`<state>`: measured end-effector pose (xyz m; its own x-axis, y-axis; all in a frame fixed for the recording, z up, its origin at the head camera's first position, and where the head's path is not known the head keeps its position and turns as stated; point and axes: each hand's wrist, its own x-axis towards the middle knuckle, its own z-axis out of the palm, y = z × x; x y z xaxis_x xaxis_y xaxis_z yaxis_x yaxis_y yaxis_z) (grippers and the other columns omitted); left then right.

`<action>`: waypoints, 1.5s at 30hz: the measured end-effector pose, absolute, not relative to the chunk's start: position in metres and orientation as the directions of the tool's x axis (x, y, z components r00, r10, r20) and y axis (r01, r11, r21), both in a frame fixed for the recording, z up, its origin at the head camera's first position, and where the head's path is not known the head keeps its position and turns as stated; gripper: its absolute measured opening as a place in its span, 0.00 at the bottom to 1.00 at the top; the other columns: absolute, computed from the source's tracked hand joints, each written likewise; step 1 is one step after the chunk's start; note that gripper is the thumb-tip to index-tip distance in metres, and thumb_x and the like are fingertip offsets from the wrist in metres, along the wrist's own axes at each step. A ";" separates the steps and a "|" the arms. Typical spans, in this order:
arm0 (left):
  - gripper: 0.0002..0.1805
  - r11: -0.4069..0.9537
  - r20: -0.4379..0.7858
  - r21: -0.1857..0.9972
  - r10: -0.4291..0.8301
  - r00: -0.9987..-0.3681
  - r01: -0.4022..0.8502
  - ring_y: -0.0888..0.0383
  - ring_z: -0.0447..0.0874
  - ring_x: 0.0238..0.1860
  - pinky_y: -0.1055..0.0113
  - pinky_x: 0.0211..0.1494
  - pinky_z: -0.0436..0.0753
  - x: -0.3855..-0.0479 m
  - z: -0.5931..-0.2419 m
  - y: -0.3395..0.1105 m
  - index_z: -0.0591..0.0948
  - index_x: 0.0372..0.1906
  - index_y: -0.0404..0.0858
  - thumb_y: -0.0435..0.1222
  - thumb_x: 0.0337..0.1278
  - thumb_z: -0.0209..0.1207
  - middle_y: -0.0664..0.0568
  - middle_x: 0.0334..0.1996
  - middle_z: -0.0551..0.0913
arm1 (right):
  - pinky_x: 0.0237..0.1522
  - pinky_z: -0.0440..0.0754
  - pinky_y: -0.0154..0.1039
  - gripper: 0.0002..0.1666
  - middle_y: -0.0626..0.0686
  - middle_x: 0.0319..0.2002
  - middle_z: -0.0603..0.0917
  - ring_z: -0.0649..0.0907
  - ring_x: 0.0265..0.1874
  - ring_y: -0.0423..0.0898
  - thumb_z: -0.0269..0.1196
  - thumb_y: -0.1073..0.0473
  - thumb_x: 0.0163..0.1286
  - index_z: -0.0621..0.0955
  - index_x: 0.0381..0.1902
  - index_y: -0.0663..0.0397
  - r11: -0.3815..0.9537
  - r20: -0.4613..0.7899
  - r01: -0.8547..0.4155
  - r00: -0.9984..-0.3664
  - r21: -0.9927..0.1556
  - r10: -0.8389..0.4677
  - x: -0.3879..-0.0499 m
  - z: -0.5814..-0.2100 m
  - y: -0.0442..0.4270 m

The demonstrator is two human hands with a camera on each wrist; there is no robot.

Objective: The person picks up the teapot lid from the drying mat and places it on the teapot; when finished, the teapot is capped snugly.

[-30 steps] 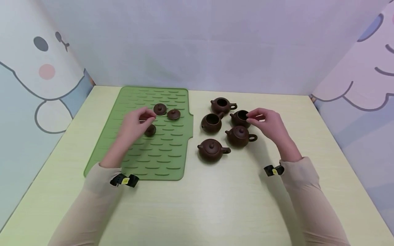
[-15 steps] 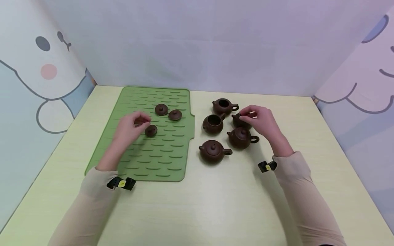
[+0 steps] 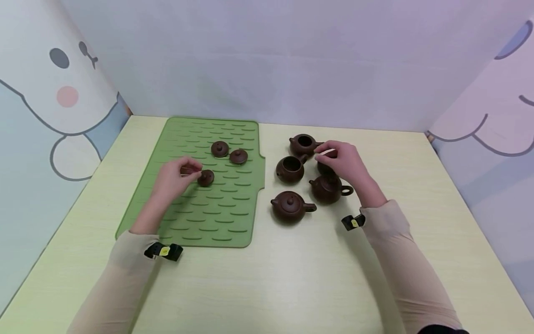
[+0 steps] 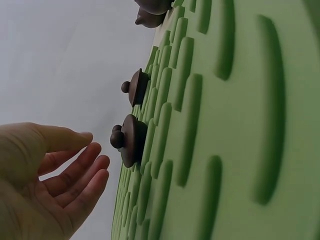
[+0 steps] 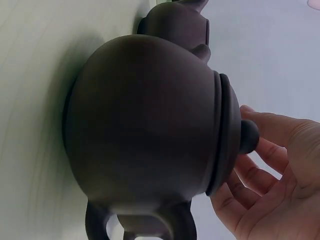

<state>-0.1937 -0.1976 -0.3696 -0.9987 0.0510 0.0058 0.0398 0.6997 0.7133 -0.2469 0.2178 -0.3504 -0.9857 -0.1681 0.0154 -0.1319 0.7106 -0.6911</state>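
My left hand (image 3: 173, 179) hovers over the green mat with thumb and fingers loosely bent and holding nothing. Just right of its fingertips lies a dark brown teapot lid (image 3: 206, 178); two more lids, one (image 3: 219, 149) and another (image 3: 238, 157), lie farther back. In the left wrist view a gap separates the fingers from the nearest lid (image 4: 131, 141). My right hand (image 3: 344, 160) hangs over a teapot (image 3: 326, 168) that it partly hides, its fingers relaxed and apart. A lidded teapot (image 5: 145, 120) fills the right wrist view, with that hand beyond its knob.
The ridged green mat (image 3: 225, 227) covers the table's left part. Beside it stand a lidded teapot (image 3: 289, 207), another lidded one (image 3: 327, 189), and two lidless ones, a nearer (image 3: 290, 169) and a farther (image 3: 303, 144). A pale wall (image 3: 275, 69) closes off the back.
My right hand has moved left over the teapots, covering more of the one beneath it. The left hand has drawn back slightly from the lids. Lids and teapots keep their places.
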 end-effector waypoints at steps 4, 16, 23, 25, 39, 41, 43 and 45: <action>0.11 0.691 -0.005 0.722 0.058 -0.998 0.036 0.41 0.84 0.53 0.47 0.58 0.82 -0.195 -0.374 -0.200 0.80 0.51 0.34 0.32 0.67 0.60 0.36 0.51 0.85 | 0.52 0.82 0.49 0.14 0.58 0.57 0.84 0.86 0.51 0.55 0.64 0.56 0.70 0.84 0.52 0.53 0.715 -0.015 -0.124 -0.983 -0.688 -0.185 -0.250 -0.351 0.213; 0.13 0.696 -0.037 0.718 0.042 -0.998 0.003 0.43 0.84 0.54 0.48 0.58 0.80 -0.205 -0.378 -0.196 0.81 0.53 0.37 0.35 0.67 0.60 0.39 0.53 0.85 | 0.55 0.81 0.50 0.15 0.58 0.57 0.83 0.85 0.53 0.56 0.63 0.58 0.71 0.84 0.54 0.52 0.739 -0.071 -0.151 -0.963 -0.656 -0.260 -0.259 -0.357 0.202; 0.13 0.679 -0.034 0.734 0.055 -0.998 0.012 0.44 0.83 0.55 0.48 0.59 0.80 -0.220 -0.372 -0.182 0.81 0.53 0.37 0.36 0.68 0.60 0.41 0.53 0.84 | 0.52 0.80 0.48 0.16 0.60 0.52 0.85 0.85 0.52 0.55 0.63 0.60 0.72 0.83 0.56 0.52 0.759 -0.100 -0.158 -0.954 -0.632 -0.282 -0.260 -0.357 0.195; 0.13 0.673 -0.032 0.740 0.059 -0.998 0.016 0.45 0.83 0.56 0.49 0.59 0.81 -0.226 -0.370 -0.178 0.81 0.53 0.37 0.36 0.68 0.60 0.41 0.53 0.84 | 0.52 0.80 0.49 0.16 0.60 0.52 0.85 0.85 0.51 0.56 0.63 0.61 0.71 0.83 0.56 0.52 0.764 -0.101 -0.167 -0.952 -0.623 -0.289 -0.260 -0.356 0.194; 0.15 0.635 -0.067 0.772 0.125 -0.990 0.028 0.45 0.82 0.55 0.51 0.60 0.80 -0.259 -0.372 -0.137 0.81 0.55 0.35 0.35 0.67 0.61 0.40 0.54 0.84 | 0.52 0.80 0.51 0.15 0.58 0.53 0.84 0.85 0.49 0.54 0.66 0.61 0.68 0.85 0.52 0.52 0.791 -0.129 -0.170 -0.945 -0.587 -0.299 -0.262 -0.360 0.191; 0.16 0.626 -0.083 0.780 0.118 -0.990 0.009 0.45 0.81 0.56 0.51 0.61 0.80 -0.265 -0.375 -0.132 0.81 0.56 0.35 0.36 0.67 0.61 0.40 0.55 0.83 | 0.50 0.80 0.50 0.13 0.57 0.53 0.84 0.85 0.47 0.53 0.66 0.60 0.68 0.86 0.50 0.52 0.792 -0.125 -0.172 -0.946 -0.585 -0.298 -0.262 -0.361 0.191; 0.16 0.624 -0.098 0.781 0.109 -0.989 -0.009 0.45 0.80 0.57 0.51 0.62 0.79 -0.269 -0.377 -0.129 0.80 0.57 0.36 0.36 0.67 0.61 0.41 0.56 0.82 | 0.48 0.80 0.49 0.12 0.56 0.51 0.85 0.86 0.44 0.52 0.67 0.60 0.68 0.86 0.49 0.52 0.790 -0.118 -0.177 -0.947 -0.587 -0.299 -0.262 -0.362 0.191; 0.16 0.627 -0.101 0.779 0.097 -0.990 -0.018 0.45 0.80 0.58 0.50 0.62 0.79 -0.273 -0.378 -0.126 0.80 0.57 0.37 0.36 0.67 0.61 0.42 0.57 0.82 | 0.47 0.81 0.47 0.11 0.55 0.50 0.86 0.86 0.42 0.51 0.67 0.60 0.67 0.87 0.47 0.52 0.789 -0.106 -0.184 -0.948 -0.586 -0.300 -0.262 -0.361 0.191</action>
